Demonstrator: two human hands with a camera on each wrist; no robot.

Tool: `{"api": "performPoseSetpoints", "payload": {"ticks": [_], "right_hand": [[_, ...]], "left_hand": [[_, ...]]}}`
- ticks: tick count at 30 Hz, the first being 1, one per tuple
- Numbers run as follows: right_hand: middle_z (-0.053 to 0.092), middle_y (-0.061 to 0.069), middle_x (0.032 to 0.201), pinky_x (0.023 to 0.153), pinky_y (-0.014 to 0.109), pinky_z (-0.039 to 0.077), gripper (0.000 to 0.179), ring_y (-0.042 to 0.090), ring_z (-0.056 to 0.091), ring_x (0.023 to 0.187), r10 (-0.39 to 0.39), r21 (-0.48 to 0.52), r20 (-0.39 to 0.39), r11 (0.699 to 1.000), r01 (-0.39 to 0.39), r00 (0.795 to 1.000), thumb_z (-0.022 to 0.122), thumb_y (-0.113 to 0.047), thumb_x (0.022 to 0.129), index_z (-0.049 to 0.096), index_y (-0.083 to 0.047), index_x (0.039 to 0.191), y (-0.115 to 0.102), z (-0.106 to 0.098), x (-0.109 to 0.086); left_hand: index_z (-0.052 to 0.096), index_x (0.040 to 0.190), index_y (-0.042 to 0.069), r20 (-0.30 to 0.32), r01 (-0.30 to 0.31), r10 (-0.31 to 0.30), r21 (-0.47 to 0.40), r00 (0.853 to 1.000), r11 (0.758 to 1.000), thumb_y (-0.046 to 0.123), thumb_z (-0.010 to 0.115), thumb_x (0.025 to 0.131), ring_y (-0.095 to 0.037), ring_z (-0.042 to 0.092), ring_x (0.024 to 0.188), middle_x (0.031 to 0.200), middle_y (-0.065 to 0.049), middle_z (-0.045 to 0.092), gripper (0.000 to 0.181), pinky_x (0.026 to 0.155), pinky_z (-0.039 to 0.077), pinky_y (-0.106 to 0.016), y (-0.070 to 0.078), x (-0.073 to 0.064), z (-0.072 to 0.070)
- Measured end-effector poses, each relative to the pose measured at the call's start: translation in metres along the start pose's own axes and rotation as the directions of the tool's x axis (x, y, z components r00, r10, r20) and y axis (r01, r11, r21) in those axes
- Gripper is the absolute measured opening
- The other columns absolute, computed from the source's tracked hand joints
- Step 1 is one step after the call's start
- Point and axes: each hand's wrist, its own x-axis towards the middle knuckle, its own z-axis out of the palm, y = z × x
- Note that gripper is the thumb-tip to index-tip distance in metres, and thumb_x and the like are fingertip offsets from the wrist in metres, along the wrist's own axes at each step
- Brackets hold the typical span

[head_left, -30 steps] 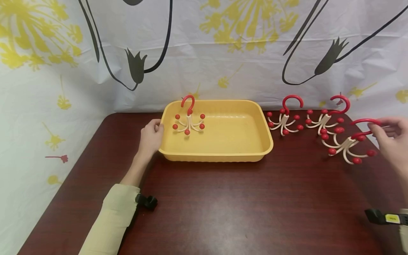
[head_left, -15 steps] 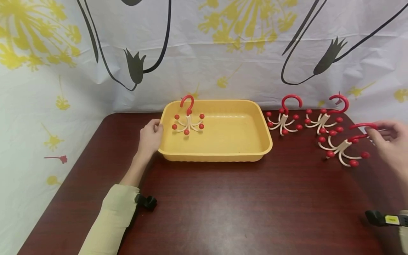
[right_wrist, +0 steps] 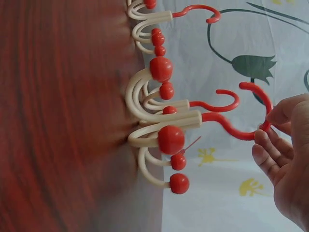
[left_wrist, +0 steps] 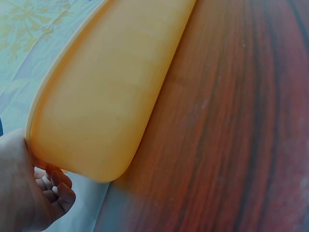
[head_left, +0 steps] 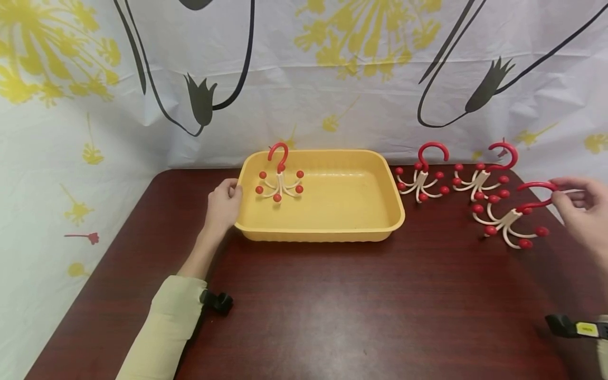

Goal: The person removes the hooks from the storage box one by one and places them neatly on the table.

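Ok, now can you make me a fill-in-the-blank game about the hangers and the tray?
The right hand pinches a multi-armed hanger by its red ____.
The left hand holds the edge of a tray coloured ____.
The number of hangers inside the tray is ____.
Outside it, counting the held one, there are ____.

Missing words: hook; yellow; one; three.

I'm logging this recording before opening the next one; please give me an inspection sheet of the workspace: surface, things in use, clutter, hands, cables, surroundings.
Surface: dark red-brown wood-grain table.
Things in use: yellow rectangular plastic-looking tray, holding one red-and-cream hooked hanger with red ball tips; second hanger, third hanger and fourth hanger to its right.
Clutter: nothing seen.
Hands: left hand grips the tray's left edge; right hand holds the fourth hanger's red hook.
Cables: nothing seen.
Surroundings: white sheet with yellow and grey flower print behind.
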Motion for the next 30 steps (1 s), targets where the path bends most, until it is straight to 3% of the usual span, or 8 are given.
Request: {"api": "performPoseSetpoints", "payload": {"ticks": [6, 13, 18, 21, 30], "right_hand": [[0.057, -0.032, 0.092, 0.058, 0.005, 0.032, 0.042, -0.010, 0.049, 0.071, 0.016, -0.036, -0.053, 0.999, -0.018, 0.998, 0.054, -0.001, 0.095, 0.064, -0.040, 0.103, -0.016, 0.004, 0.006], [0.062, -0.033, 0.093, 0.058, 0.003, 0.035, 0.038, -0.013, 0.054, 0.072, -0.033, 0.002, -0.023, 0.999, 0.033, 0.999, 0.056, -0.001, 0.094, 0.068, -0.035, 0.103, -0.031, 0.010, 0.010], [0.054, -0.034, 0.096, 0.067, 0.005, 0.033, 0.027, -0.014, 0.049, 0.078, -0.058, -0.133, 0.042, 0.989, 0.063, 0.997, 0.055, -0.009, 0.098, 0.068, -0.027, 0.113, -0.044, 0.017, 0.011], [0.051, -0.035, 0.092, 0.068, 0.004, 0.033, 0.020, -0.016, 0.048, 0.074, -0.061, -0.184, 0.050, 0.981, 0.070, 0.997, 0.057, -0.013, 0.097, 0.069, -0.015, 0.112, -0.054, 0.024, 0.013], [0.061, -0.031, 0.089, 0.070, 0.006, 0.037, 0.022, -0.015, 0.054, 0.072, -0.171, -0.041, 0.051, 0.984, 0.173, 0.984, 0.063, -0.007, 0.092, 0.072, 0.003, 0.110, -0.069, 0.049, 0.017]], "left_hand": [[0.061, 0.130, -0.003, -0.003, -0.005, 0.005, 0.000, 1.000, 1.000, 0.018, 0.047, 0.105, -0.030, 0.064, 0.078, 0.088, -0.017, 0.063, 0.036, 0.072, 0.053, -0.039, 0.000, 0.000, 0.000], [0.062, 0.129, -0.003, -0.009, -0.005, 0.005, -0.009, 1.000, 1.000, 0.018, 0.048, 0.104, -0.030, 0.064, 0.077, 0.087, -0.016, 0.062, 0.035, 0.071, 0.052, -0.036, 0.001, -0.001, 0.000], [0.062, 0.129, -0.003, -0.010, -0.004, 0.004, -0.010, 1.000, 1.000, 0.018, 0.047, 0.104, -0.030, 0.064, 0.078, 0.086, -0.017, 0.062, 0.035, 0.072, 0.053, -0.038, 0.001, -0.001, 0.000], [0.062, 0.129, -0.003, -0.009, -0.002, 0.002, -0.013, 1.000, 1.000, 0.018, 0.048, 0.104, -0.031, 0.064, 0.078, 0.087, -0.017, 0.063, 0.035, 0.073, 0.053, -0.039, 0.001, -0.001, -0.001], [0.062, 0.129, -0.003, -0.014, -0.005, 0.005, -0.027, 1.000, 1.000, 0.018, 0.049, 0.104, -0.031, 0.066, 0.079, 0.089, -0.018, 0.065, 0.035, 0.073, 0.054, -0.040, 0.000, -0.001, 0.000]]}}
